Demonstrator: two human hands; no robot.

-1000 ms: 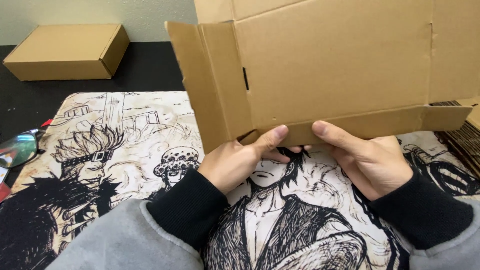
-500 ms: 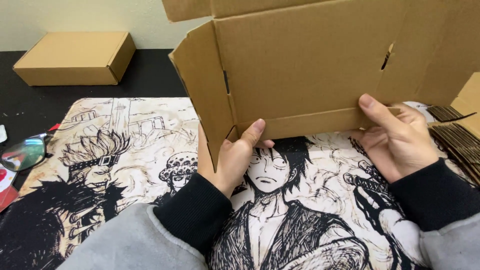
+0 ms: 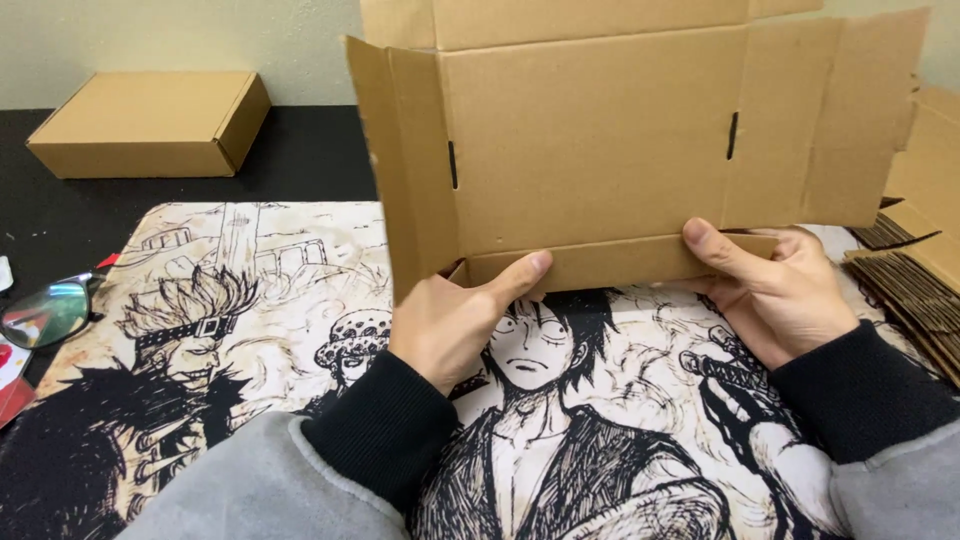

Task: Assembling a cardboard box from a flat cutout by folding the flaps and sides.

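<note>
Now an unfolded cardboard box (image 3: 600,150) is held upright over the middle of the bench (image 3: 300,160), above a printed mat (image 3: 250,300) with black ink figures. Compared with a moment ago, the box has been turned squarer to the camera, and the right hand (image 3: 780,295) has been slid along to the right end of the narrow bottom flap (image 3: 610,262). The left hand (image 3: 450,320) is closed on the flap's left end, thumb pressed on its face; the right hand is curled about the other end, thumb on top. The flap is thereby gripped at both ends, so it appears ready to be folded. A closed box (image 3: 150,122) is seen at the far left corner, glasses (image 3: 45,312) at the left edge, and flat cardboard sheets (image 3: 915,290) at the right edge.
</note>
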